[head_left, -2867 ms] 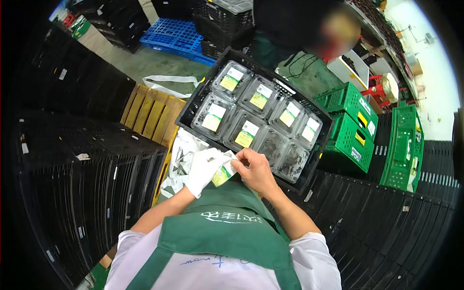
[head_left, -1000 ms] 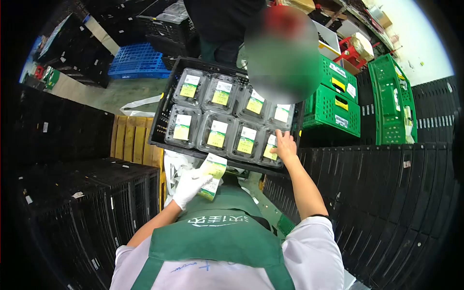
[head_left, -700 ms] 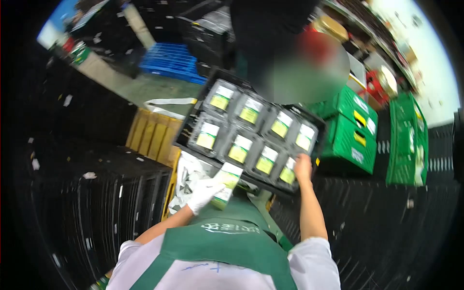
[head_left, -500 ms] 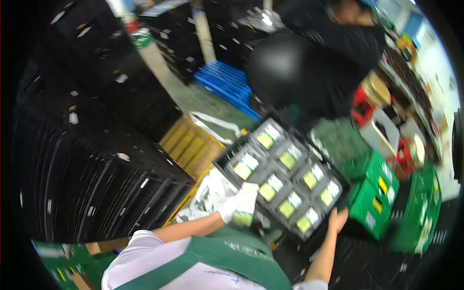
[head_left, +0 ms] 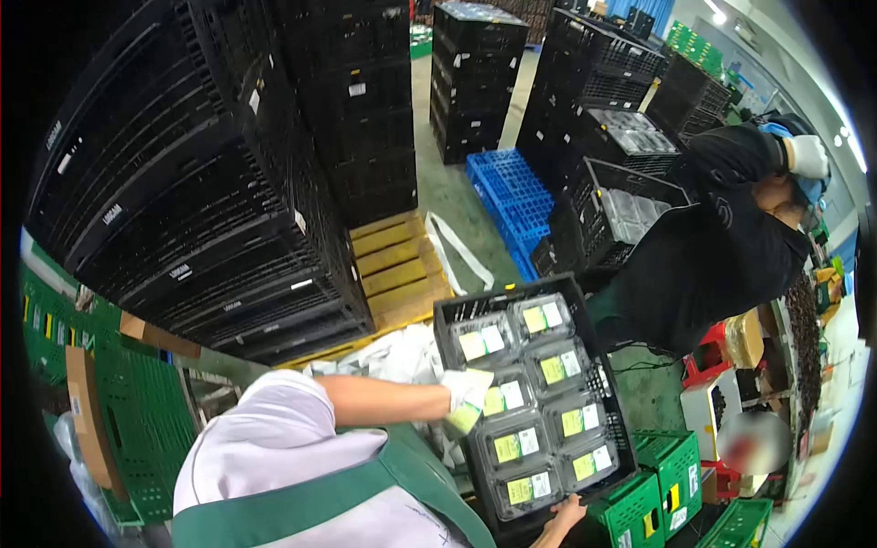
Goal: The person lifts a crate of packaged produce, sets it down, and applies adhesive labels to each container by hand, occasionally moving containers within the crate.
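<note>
A black plastic crate (head_left: 445, 327) is in front of me, filled with two rows of clear lidded plastic boxes (head_left: 532, 445) bearing yellow-green and white labels. Dark contents show faintly through the lids. My left hand (head_left: 463, 391), in a white glove, is at the crate's left side. Its fingers are closed on a yellow-green label (head_left: 464, 419), partly hidden by the glove. Bare and partly cut off by the crate, my right hand (head_left: 568, 517) grips the crate's near right corner.
Tall stacks of black crates (head_left: 210, 201) rise on the left, beside a yellow pallet (head_left: 395, 260). A blue pallet (head_left: 512, 205) lies farther off. A co-worker in black (head_left: 703, 265) bends close by on the right. Green crates (head_left: 671, 475) stand at the lower right.
My view has swung and steadied. The crate now appears more upright in view, with both hands still at it. The co-worker appears farther right, with a raised gloved hand showing.
</note>
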A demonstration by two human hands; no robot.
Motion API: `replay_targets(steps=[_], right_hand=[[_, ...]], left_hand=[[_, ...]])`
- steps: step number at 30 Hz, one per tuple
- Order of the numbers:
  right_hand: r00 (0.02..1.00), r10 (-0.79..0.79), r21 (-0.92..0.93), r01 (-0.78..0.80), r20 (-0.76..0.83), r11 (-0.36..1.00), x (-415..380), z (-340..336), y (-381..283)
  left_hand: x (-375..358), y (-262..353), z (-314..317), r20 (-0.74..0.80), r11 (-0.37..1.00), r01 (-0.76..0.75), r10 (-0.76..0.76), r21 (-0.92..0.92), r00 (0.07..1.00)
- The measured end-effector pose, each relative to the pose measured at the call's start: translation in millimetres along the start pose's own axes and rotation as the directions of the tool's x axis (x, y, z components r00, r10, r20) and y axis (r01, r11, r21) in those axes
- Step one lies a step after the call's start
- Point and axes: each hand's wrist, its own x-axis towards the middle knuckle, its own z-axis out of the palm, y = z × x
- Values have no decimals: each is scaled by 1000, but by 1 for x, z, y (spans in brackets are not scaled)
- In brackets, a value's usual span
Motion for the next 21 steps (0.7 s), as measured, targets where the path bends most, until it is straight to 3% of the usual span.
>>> replay_targets(steps=[1, 2, 3, 5, 6, 8, 11, 12, 13, 15, 19, 21], right_hand=[[999, -19, -22, 18, -31, 1000, -13, 6, -14], [995, -101, -55, 101, 12, 993, -20, 7, -26], [982, -178, -84, 183, 58, 980, -28, 9, -39], [979, -183, -124, 193, 87, 973, -50, 30, -87], [981, -174, -132, 185, 91, 974, -49, 39, -101], [981, -171, -140, 182, 89, 973, -56, 66, -125], [981, -176, -141, 186, 83, 972, -73, 119, -155], [978, -183, -128, 195, 105, 972, -78, 140, -162], [975, -187, -116, 201, 123, 973, -84, 164, -170], [979, -144, -96, 159, 144, 983, -92, 222, -183], [968, -90, 0, 93, 234, 996, -84, 343, -186], [947, -124, 38, 119, 298, 992, -94, 409, -190]], left_hand=[[-21, 13, 8, -15, 995, -99, 99, 27, 995], [-58, 29, 21, 55, 950, -257, 252, 176, 966], [-62, 39, 20, 36, 977, -121, 129, -178, 991], [-70, 62, 11, 68, 982, -186, 187, -13, 980], [-71, 72, 7, 71, 984, -178, 179, -17, 981], [-68, 98, 1, -17, 967, -252, 253, 47, 967], [-29, 131, -23, -72, 945, -325, 321, -46, 944], [-30, 152, -33, -3, 932, -359, 360, -52, 933], [-38, 187, -31, -39, 959, -280, 278, -36, 960], [-18, 236, -52, 64, 923, -352, 365, -153, 929], [8, 336, -75, -77, 828, -542, 536, -146, 840], [20, 384, -87, -254, 826, -539, 492, -164, 832]])
